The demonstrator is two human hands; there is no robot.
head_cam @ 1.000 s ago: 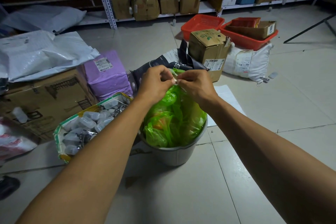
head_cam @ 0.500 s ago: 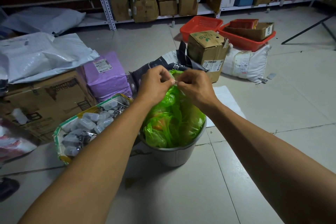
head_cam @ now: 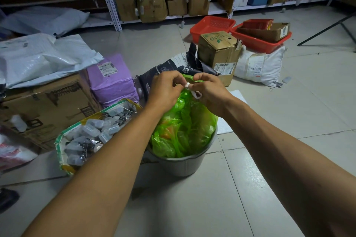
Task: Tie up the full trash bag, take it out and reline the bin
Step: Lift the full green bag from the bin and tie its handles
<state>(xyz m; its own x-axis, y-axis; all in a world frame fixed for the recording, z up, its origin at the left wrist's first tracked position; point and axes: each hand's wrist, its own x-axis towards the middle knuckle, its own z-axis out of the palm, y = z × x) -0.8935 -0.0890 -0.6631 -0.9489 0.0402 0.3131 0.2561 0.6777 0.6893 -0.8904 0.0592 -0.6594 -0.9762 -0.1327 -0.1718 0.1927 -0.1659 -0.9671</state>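
A translucent green trash bag (head_cam: pixel 185 127), stuffed full, sits in a grey round bin (head_cam: pixel 183 165) on the tiled floor. Its neck is gathered above the bin. My left hand (head_cam: pixel 165 90) and my right hand (head_cam: pixel 210 92) meet at the top of the bag, both pinching a white drawstring (head_cam: pixel 192 89). A short white loop hangs down under my right fingers. The gathered tip of the bag shows green just behind my fingers.
An open sack of small plastic bottles (head_cam: pixel 90 134) stands against the bin's left side. Behind are a purple parcel (head_cam: pixel 111 81), a brown carton (head_cam: pixel 44 106), a black bag (head_cam: pixel 173 69), a cardboard box (head_cam: pixel 219 54), red baskets (head_cam: pixel 260 38) and shelving.
My hands stay at the bag's neck; the fingers have shifted slightly and a white loop of drawstring now shows under my right hand.
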